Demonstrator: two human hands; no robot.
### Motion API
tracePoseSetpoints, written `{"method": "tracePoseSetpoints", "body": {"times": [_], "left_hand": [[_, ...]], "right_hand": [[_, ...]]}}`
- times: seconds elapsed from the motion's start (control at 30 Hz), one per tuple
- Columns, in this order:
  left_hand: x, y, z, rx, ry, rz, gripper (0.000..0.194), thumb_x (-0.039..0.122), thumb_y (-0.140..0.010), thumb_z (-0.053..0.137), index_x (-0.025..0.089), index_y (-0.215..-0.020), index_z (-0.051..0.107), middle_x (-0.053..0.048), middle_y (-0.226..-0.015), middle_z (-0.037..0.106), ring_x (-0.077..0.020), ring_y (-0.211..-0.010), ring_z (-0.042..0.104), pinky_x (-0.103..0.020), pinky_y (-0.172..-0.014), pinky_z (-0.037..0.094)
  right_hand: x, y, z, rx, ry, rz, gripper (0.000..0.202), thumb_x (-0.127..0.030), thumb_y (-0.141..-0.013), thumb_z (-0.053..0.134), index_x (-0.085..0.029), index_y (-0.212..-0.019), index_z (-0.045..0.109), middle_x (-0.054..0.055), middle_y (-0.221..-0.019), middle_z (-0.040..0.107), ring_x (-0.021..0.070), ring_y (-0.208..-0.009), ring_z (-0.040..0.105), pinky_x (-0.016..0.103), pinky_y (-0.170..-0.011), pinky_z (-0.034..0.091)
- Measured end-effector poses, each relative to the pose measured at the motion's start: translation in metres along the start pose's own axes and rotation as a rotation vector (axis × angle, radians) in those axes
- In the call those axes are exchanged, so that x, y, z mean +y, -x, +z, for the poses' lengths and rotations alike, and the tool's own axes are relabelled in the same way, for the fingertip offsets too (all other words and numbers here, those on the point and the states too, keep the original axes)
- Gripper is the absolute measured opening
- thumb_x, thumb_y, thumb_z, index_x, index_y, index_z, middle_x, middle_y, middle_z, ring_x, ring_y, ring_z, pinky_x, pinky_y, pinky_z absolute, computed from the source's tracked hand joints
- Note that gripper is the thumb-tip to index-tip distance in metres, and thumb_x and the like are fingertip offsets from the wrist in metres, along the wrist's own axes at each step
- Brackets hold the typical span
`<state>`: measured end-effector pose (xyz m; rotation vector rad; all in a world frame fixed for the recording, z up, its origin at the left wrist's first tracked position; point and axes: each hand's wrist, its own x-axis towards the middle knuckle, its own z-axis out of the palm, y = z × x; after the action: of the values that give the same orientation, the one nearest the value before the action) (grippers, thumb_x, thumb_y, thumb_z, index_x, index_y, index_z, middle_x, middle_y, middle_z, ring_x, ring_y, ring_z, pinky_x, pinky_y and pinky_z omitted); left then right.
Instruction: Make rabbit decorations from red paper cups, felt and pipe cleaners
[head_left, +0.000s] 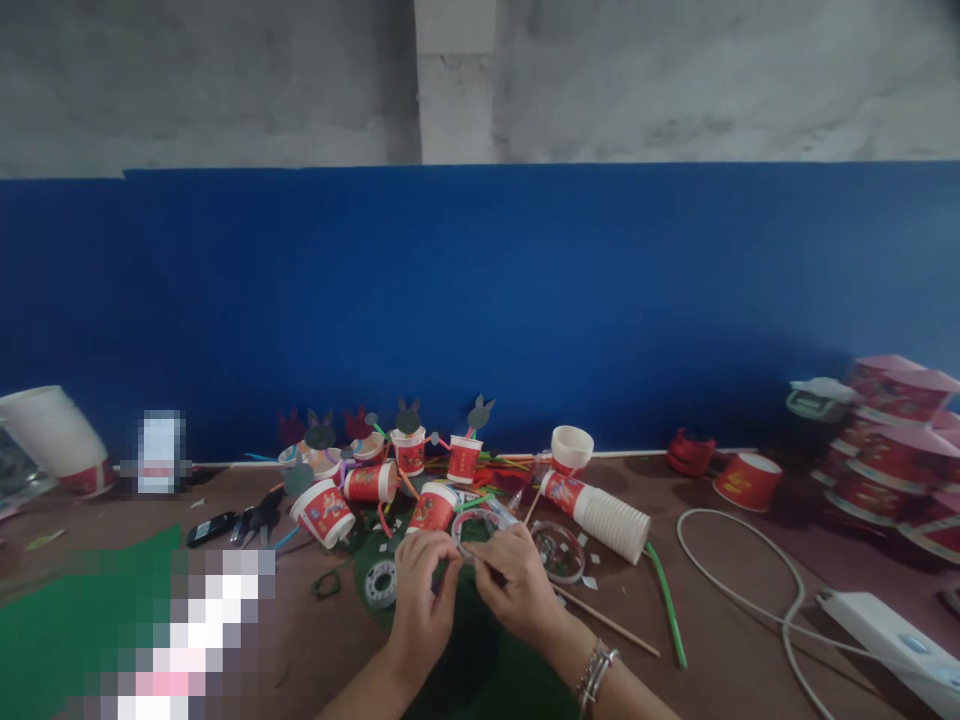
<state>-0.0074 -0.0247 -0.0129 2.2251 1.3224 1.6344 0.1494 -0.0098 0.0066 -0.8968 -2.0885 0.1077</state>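
Note:
My left hand (426, 585) is closed in a pinch, thumb against bent fingers, close to my right hand (519, 578). The right fingers are curled and pressed together too, with a bracelet at that wrist. What the fingertips hold is too small or hidden to make out. Just past them shows a pale ring like a roll of tape (459, 530); I cannot tell if they grip it. Beyond the left hand lies a red printed paper cup (433, 507) on its side. A white tape roll (380, 583) is left of that hand, and a clear ring (579, 565) lies right.
Several red cups with animal-head cutouts (409, 418) stand behind. A stack of paper cups (611, 520) lies right of a stick (611, 622) and a green stem (667, 605). Scissors (259, 515) lie left. A white cable (787, 570) and power strip (885, 635) are at right.

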Motion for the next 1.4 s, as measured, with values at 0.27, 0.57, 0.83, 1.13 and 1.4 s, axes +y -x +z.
{"method": "tracePoseSetpoints", "body": {"times": [0.27,0.57,0.83,1.13,1.4], "left_hand": [[0.000,-0.002,-0.001,0.035,-0.003,0.034,0.009,0.013,-0.085,0.048,0.020,-0.081,0.052,-0.004,-0.086,0.060,-0.0192,-0.085,0.055,-0.034,-0.082,0.040],[0.002,-0.002,-0.003,0.026,-0.028,0.056,0.010,0.013,-0.085,0.047,0.020,-0.080,0.052,-0.004,-0.084,0.060,-0.0191,-0.083,0.056,-0.035,-0.081,0.040],[-0.002,-0.003,-0.002,0.062,-0.019,0.079,0.011,0.012,-0.085,0.046,0.021,-0.081,0.051,-0.004,-0.085,0.060,-0.0192,-0.086,0.054,-0.037,-0.084,0.040],[0.000,-0.004,-0.011,0.139,0.010,0.025,0.012,0.018,-0.087,0.044,0.020,-0.078,0.052,-0.005,-0.083,0.059,-0.0196,-0.084,0.056,-0.036,-0.081,0.044],[-0.016,-0.010,-0.004,0.168,0.170,-0.229,0.019,0.029,-0.090,0.044,0.017,-0.083,0.057,-0.008,-0.093,0.058,-0.0190,-0.090,0.058,-0.032,-0.081,0.048]], "right_hand": [[-0.004,-0.002,-0.003,-0.032,-0.100,0.051,0.022,-0.013,-0.085,0.046,-0.022,-0.093,0.065,0.002,-0.072,0.065,0.0144,-0.066,0.056,0.032,-0.071,0.036],[-0.005,-0.003,-0.004,-0.031,-0.108,0.071,0.022,-0.016,-0.083,0.047,-0.020,-0.089,0.068,0.002,-0.068,0.065,0.0151,-0.064,0.056,0.033,-0.071,0.036],[-0.016,-0.011,-0.002,-0.013,-0.376,0.294,0.029,-0.019,-0.085,0.045,-0.018,-0.076,0.072,0.004,-0.072,0.071,0.0146,-0.065,0.061,0.026,-0.067,0.044],[-0.003,-0.014,-0.004,0.089,-0.431,0.511,0.032,-0.027,-0.083,0.046,-0.015,-0.065,0.069,0.002,-0.058,0.065,0.0167,-0.055,0.057,0.025,-0.052,0.042],[0.038,-0.014,-0.035,0.124,0.290,0.326,0.021,-0.016,-0.081,0.048,-0.019,-0.078,0.069,0.008,-0.076,0.069,0.0238,-0.077,0.060,0.040,-0.082,0.038]]}}
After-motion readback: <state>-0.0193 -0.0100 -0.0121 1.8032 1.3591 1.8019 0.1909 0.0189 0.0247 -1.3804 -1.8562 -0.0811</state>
